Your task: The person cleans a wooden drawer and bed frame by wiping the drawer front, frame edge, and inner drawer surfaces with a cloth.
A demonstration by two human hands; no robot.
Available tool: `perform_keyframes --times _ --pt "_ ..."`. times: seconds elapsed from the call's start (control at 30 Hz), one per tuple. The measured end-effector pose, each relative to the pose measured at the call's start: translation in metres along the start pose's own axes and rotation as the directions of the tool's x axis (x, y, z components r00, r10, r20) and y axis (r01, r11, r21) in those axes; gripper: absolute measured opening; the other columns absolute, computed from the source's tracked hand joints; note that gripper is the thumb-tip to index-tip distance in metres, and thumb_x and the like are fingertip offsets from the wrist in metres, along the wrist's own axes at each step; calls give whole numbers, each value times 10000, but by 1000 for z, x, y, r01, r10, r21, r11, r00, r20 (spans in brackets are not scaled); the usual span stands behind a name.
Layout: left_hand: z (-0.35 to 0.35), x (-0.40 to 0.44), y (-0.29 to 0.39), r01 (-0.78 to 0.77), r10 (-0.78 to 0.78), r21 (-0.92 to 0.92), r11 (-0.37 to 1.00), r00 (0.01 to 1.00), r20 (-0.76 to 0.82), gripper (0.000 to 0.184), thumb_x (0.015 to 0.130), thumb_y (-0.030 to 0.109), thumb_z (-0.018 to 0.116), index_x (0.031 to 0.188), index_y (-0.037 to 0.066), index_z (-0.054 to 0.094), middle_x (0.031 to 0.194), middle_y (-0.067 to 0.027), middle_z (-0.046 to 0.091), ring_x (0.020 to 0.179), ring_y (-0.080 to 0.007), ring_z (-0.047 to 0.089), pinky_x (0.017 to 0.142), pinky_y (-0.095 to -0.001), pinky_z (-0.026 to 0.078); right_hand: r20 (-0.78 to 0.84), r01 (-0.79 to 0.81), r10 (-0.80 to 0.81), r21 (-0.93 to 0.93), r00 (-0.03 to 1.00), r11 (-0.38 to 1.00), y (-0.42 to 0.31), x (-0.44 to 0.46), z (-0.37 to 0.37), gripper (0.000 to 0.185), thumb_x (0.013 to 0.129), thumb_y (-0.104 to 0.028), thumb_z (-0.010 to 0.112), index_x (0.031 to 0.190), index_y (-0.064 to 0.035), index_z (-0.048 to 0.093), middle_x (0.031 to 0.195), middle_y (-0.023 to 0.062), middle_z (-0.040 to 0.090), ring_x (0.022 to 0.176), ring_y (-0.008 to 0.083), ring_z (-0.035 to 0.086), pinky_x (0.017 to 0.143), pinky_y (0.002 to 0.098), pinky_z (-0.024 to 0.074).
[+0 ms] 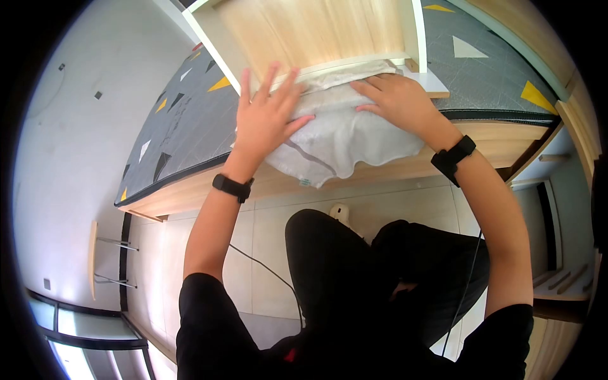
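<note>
As seen in the head view, a pale grey cloth (361,133) is draped over the near edge of a mattress (183,123), just below the centre of the lower side of a white-edged wooden box (310,31), which is set at twelve o'clock. The cloth looks thin, soft and rumpled; its lower edge is hung in loose waves against the bed's wooden front (468,131). At its seven o'clock, a dark slanting streak (310,157) is shown, with a small green-marked tag (305,182) below. Along its twelve o'clock side, a more beige fold (345,77) is bunched beside the box.

At the cloth's nine to ten o'clock, the left hand (269,120) is held with fingers spread wide, the thumb extended towards the fabric; nothing is grasped. At its two o'clock, the right hand (402,104) is laid on the cloth, fingers slightly bent and thumb apart; whether any fabric is pinched cannot be told. Black bands (233,188) are worn on both wrists.
</note>
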State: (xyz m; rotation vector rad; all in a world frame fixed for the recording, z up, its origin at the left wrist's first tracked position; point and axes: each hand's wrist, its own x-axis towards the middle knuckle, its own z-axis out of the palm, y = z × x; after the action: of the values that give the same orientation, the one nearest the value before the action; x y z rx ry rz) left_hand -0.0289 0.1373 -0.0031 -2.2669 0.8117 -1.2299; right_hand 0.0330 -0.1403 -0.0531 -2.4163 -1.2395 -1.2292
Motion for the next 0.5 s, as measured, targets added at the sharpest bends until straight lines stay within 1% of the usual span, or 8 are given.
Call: perform_keyframes --times 0.03,0.07,0.13,0.17,0.23,0.33,0.47,0.5 --pt "-3 2 5 -121 121 -4 993 993 -16 454 811 429 706 1133 110 668 1315 -74 590 1280 -253 503 1087 -487 344 -28 15 -15 -12 1000 1000 0 -1 1 426 844 -423 644 1147 -123 631 951 51 666 901 234 650 753 348 527" --pt "-1 1 11 -117 117 -5 993 993 -13 454 811 429 706 1133 110 668 1315 -74 590 1280 -253 503 1087 -487 344 -54 28 -29 -22 998 999 -1 -2 2 414 840 -404 650 1149 -129 625 936 40 659 882 220 649 745 337 526" --pt "7 -4 22 138 -34 -458 878 973 227 379 845 279 682 1158 68 646 1262 -122 615 1161 -293 588 976 -410 464 -97 36 -38 -21 995 999 -2 -3 3 402 835 -395 655 1133 -127 622 931 35 657 875 218 648 739 333 524" --pt "14 -6 24 136 -31 -459 878 973 229 379 845 279 682 1158 68 646 1262 -122 615 1161 -293 588 976 -410 464 -144 42 -45 -23 989 999 -3 -4 4 389 830 -386 659 1117 -126 619 925 30 656 868 216 647 734 329 523" --pt "25 1 25 107 -115 -510 854 993 15 398 846 251 661 1183 42 628 1219 -154 632 1051 -321 638 868 -368 525 -167 45 -48 -23 985 999 -3 -6 8 366 831 -379 658 1087 -122 613 913 30 652 857 217 645 726 331 522" --pt "27 8 30 202 -160 -472 858 979 130 441 830 283 682 1189 33 622 1186 -151 652 1014 -319 656 852 -382 531 -144 42 -45 -26 989 999 -4 -6 7 369 818 -355 675 1082 -106 613 954 38 659 866 216 647 732 328 525" --pt "39 9 19 206 -150 -487 849 977 151 473 820 357 686 1154 27 620 1128 -161 668 964 -314 670 795 -399 550 -113 43 -48 -48 992 998 -7 -6 7 374 806 -328 690 1086 -90 618 1009 50 669 883 216 650 738 324 530" --pt "39 9 19 144 -110 -469 871 989 98 465 820 369 687 1139 37 622 1084 -145 683 918 -305 679 756 -390 554 -114 46 -51 -50 992 998 -8 -6 8 374 806 -328 690 1086 -90 618 1009 50 669 883 216 650 738 324 530"
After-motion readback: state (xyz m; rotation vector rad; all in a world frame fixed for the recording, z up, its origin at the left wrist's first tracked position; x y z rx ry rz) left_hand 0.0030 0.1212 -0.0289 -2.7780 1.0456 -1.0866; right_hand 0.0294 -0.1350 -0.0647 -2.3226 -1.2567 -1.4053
